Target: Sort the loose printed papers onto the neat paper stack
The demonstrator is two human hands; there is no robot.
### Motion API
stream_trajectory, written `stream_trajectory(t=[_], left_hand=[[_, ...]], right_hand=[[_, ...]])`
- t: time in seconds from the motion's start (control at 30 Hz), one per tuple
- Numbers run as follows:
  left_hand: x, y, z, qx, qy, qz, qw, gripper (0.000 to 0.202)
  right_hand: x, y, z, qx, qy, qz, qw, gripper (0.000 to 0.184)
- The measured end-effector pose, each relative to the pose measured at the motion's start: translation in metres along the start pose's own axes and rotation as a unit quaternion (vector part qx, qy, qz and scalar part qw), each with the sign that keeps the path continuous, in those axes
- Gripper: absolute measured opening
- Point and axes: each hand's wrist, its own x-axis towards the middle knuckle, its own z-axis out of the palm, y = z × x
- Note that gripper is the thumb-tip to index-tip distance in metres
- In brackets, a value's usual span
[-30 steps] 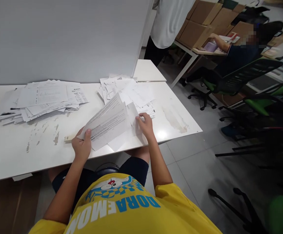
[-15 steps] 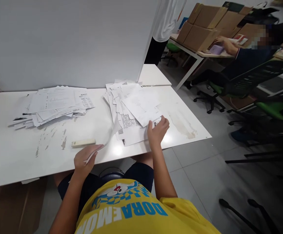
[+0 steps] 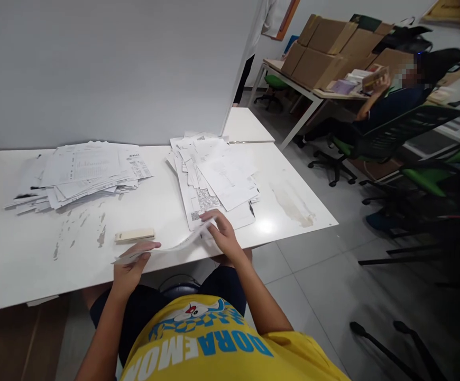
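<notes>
Holding 1 sheet (image 3: 166, 248) edge-on, low over the near edge of the bench (image 3: 24, 254). Left hand (image 3: 132, 264) closed on its left end, thumb on top, fingers under. Right hand (image 3: 222, 233) pinching the right end, fingers curled over the edge, just touching the near corner of the right pile (image 3: 218, 177).

Risks, as judged:
- Sheet bowed between both hands; uneven pull could crease or tear it.
- Right hand brushing the loose, fanned right pile; could drag sheets toward the near edge and off onto the floor.
- Small beige block (image 3: 135, 235) just far of the left hand; could get knocked.

Pose: both forearms reaching up from the lap, wrists low near the bench edge, left palm turned up, right palm down. Left pile (image 3: 79, 172) well apart, far left, untouched.
</notes>
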Motion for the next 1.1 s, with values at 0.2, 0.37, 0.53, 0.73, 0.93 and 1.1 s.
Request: stream_trajectory(t=[0.2,0.37,0.53,0.73,0.93,1.1], left_hand=[[-0.005,-0.012,-0.009,-0.004,0.165,-0.045,0.985,0.034],[-0.001,-0.016,-0.009,0.001,0.183,-0.085,0.979,0.041],[0.006,-0.011,-0.019,0.054,0.207,-0.063,0.975,0.048],[0.016,-0.011,-0.023,0.368,0.096,0.195,0.904,0.050],[0.016,-0.016,-0.013,0.449,0.009,0.185,0.874,0.053],[0.016,-0.014,-0.011,0.450,0.003,0.176,0.875,0.050]], right_hand=[[-0.042,0.018,0.029,-0.044,0.049,0.031,0.997,0.022],[-0.041,0.019,0.028,-0.053,0.027,0.091,0.994,0.025],[-0.031,0.005,0.002,0.007,0.034,0.175,0.984,0.028],[-0.039,0.017,-0.024,0.076,0.052,0.286,0.954,0.027],[-0.051,0.026,-0.027,0.065,0.073,0.334,0.937,0.030],[-0.053,0.017,-0.030,0.043,0.071,0.348,0.934,0.032]])
